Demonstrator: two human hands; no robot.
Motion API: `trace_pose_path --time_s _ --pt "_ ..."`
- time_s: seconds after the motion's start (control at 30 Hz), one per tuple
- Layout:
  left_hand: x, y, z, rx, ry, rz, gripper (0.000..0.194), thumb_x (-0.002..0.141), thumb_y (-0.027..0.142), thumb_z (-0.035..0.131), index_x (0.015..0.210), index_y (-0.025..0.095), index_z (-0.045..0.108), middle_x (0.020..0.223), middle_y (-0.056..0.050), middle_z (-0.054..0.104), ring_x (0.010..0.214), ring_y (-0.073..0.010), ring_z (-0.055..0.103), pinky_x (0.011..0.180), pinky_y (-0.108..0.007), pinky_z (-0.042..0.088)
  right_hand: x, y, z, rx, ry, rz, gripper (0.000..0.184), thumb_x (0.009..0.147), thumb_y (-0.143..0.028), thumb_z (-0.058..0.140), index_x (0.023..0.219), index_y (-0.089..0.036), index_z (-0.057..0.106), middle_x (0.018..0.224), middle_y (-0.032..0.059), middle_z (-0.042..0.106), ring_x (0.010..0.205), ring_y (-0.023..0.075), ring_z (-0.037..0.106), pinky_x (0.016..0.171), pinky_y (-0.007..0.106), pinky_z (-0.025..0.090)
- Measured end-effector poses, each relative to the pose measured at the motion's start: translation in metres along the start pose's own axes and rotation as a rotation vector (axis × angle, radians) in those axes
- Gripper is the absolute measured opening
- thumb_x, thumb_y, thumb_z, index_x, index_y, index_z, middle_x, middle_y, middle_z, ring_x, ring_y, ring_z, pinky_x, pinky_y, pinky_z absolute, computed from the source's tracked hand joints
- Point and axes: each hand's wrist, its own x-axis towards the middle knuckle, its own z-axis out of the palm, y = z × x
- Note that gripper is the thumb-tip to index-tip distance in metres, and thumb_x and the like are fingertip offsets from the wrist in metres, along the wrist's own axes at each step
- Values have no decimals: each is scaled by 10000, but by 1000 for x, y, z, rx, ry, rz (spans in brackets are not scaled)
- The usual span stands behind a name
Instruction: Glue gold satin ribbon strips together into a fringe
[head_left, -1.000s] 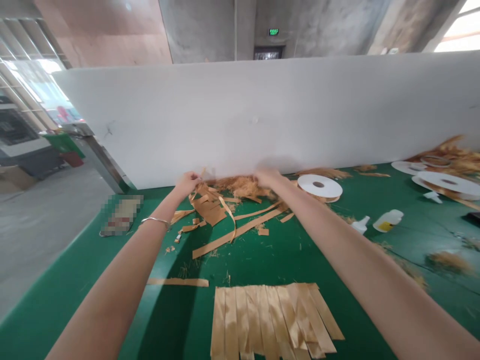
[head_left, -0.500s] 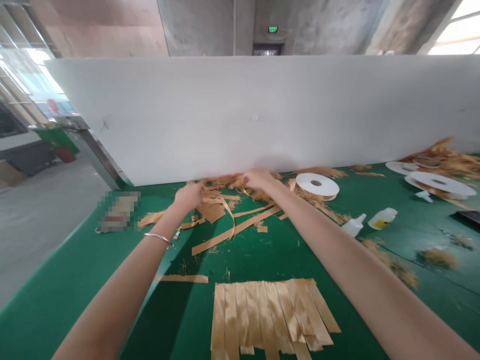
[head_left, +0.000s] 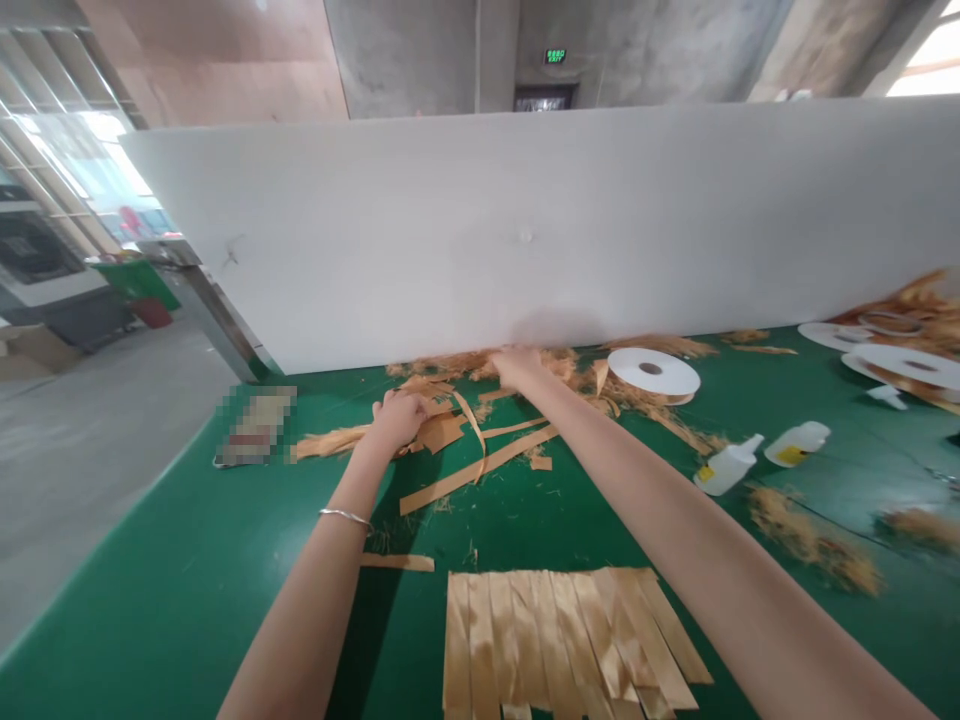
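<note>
My left hand [head_left: 401, 418], below a silver bangle [head_left: 345, 516], is curled closed at the left side of a heap of orange-gold ribbon scraps [head_left: 442, 432]. What its fingers grip is hidden. Farther back, my right hand [head_left: 517, 368] reaches into frayed ribbon fibres [head_left: 559, 365] by the white board, fingertips bent down and lost among them. Loose ribbon strips [head_left: 480, 470] lie between and in front of the hands. Closest to me, a row of gold ribbon strips [head_left: 555, 640] lies side by side on the green table [head_left: 300, 590].
A tall white board [head_left: 375, 240] bounds the table's back. To the right are a ribbon spool [head_left: 652, 372], more spools [head_left: 900, 365], two small plastic bottles [head_left: 729, 465] and fibre tufts [head_left: 817, 540]. A blurred-out flat object [head_left: 255, 428] lies near the left edge.
My left hand has drawn slightly nearer to me and right, by the ribbon scraps. My right hand stays at the fibre heap. The whole view has shifted a little.
</note>
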Motion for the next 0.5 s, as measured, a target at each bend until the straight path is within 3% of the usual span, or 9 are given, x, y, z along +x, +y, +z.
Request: trace_pose_path --time_s 0.1,0.3,0.4,0.5 --pt "4 -3 -2 -73 8 19 186 790 240 457 824 231 640 1039 -95 628 1081 -315 486 863 -471 393 -18 5 -7 -14 102 -1 272 784 -108 519 1027 -174 619 1140 144 550 1075 292 477 827 406 400" --pt "7 -17 -1 -243 33 48 183 785 246 460 900 211 598 860 -70 666 843 -226 611 750 -335 459 -35 -5 -3 17 220 -16 292 884 -234 363 1061 -210 595 1073 93 590 949 216 519 768 325 393" --pt "7 -23 -1 -322 30 85 144 751 236 496 846 207 601 832 -52 678 815 -210 626 730 -295 470 -34 -17 2 -4 272 3 302 876 -209 360 1059 -203 601 1115 115 565 1059 252 459 865 389 344" --pt "3 -27 -1 -396 34 93 122 722 217 518 804 201 606 828 -44 683 809 -198 630 732 -282 479 -33 -25 5 -37 272 45 229 807 -170 460 925 -181 656 1116 149 547 1131 325 387 926 518 249"
